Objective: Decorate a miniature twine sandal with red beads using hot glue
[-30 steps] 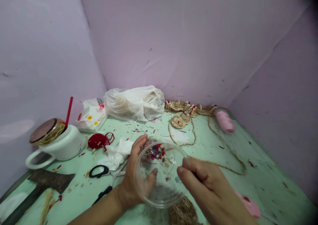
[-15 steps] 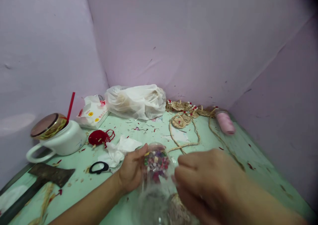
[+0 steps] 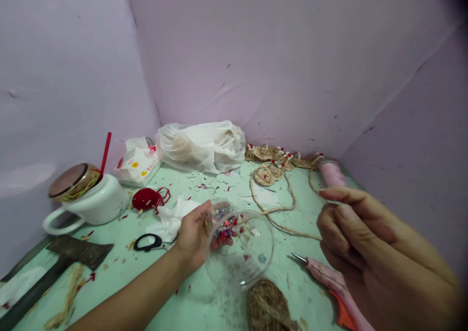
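One clear plastic tub [image 3: 239, 268] of mixed beads [image 3: 225, 229] tilts in the grip of the left hand [image 3: 193, 238], above the surface [image 3: 204, 304] near a twine ball [image 3: 269, 306]; over right, the right hand [image 3: 369, 250] is curled, whether around anything I can't tell

Cup [image 3: 234, 268]: clear plas., smooth, v. glossy. Beads [image 3: 226, 229]: shiny. Twine ball [image 3: 267, 304]: rough fibrous matl, matt. Bag [image 3: 203, 148]: thin plas., crinkled, slight sheen. Mug [image 3: 100, 205]: smooth, glossy. Cap [image 3: 75, 181]: polished, metallic look. Axe [image 3: 82, 251]: metal head, rough, matt. Yarn [image 3: 145, 199]: fuzzy, matt. Tissue [image 3: 170, 225]: crumpled paper. Tool [image 3: 326, 274]: smooth plas. body, shiny metal tip. Scissors [image 3: 157, 241]: smooth plas. grip. Desk [image 3: 126, 280]: smooth, semi-matt.
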